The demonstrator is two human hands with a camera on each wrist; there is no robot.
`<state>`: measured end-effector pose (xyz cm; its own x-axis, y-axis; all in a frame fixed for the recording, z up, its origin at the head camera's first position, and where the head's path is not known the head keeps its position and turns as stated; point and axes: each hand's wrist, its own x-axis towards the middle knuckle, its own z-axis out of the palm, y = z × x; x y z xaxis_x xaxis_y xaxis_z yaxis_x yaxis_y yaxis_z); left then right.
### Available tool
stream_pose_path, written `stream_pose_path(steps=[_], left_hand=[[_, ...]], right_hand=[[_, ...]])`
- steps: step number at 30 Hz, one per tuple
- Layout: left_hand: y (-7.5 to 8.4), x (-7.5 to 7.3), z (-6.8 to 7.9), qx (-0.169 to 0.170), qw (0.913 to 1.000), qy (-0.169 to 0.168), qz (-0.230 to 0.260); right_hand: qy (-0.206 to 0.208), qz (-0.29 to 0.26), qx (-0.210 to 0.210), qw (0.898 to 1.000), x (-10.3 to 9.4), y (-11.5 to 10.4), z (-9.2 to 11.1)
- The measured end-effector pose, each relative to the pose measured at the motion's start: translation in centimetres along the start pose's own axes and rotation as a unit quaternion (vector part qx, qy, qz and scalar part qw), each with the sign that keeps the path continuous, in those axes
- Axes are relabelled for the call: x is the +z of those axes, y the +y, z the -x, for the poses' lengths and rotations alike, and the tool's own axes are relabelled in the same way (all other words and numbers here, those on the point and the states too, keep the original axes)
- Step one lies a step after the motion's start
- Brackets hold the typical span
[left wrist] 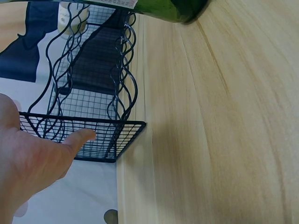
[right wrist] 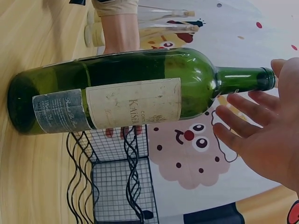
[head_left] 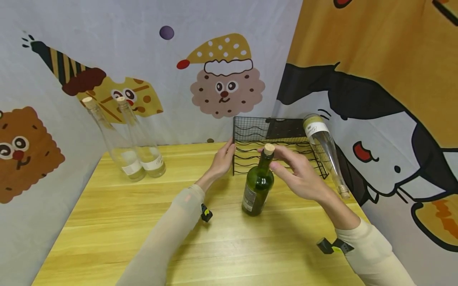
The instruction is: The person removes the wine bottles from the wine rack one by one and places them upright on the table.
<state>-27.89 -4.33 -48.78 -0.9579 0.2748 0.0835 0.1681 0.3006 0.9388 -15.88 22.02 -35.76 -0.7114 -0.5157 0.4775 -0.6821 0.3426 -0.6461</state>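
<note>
A green wine bottle (head_left: 258,184) with a cork stands on the table, its cream and grey labels facing the right wrist view. Around the upper neck, my right hand (head_left: 299,174) is held with fingers spread and loosely bent; in the right wrist view the hand (right wrist: 275,135) has its thumb by the bottle's mouth and its fingertips beside the neck. My left hand (head_left: 222,159) grips the left side of a black wire wine rack (head_left: 247,157) with wavy rails. In the left wrist view, that hand's thumb (left wrist: 79,138) lies over the rack's end panel.
Two clear corked bottles (head_left: 131,165) (head_left: 154,162) stand at the table's back left. Another clear bottle (head_left: 327,147) leans neck down at the rack's right end. A printed cloth (head_left: 143,51) hangs behind the wooden table (head_left: 107,222).
</note>
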Motion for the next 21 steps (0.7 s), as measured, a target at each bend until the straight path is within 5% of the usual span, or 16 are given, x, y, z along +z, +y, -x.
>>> stream_pose_path(steps=[21], left_hand=[[0.0, 0.0, 0.0, -0.003, 1.0, 0.0, -0.003]], right_hand=[[-0.007, 0.034, 0.067, 0.997, -2.6, 1.2, 1.7]])
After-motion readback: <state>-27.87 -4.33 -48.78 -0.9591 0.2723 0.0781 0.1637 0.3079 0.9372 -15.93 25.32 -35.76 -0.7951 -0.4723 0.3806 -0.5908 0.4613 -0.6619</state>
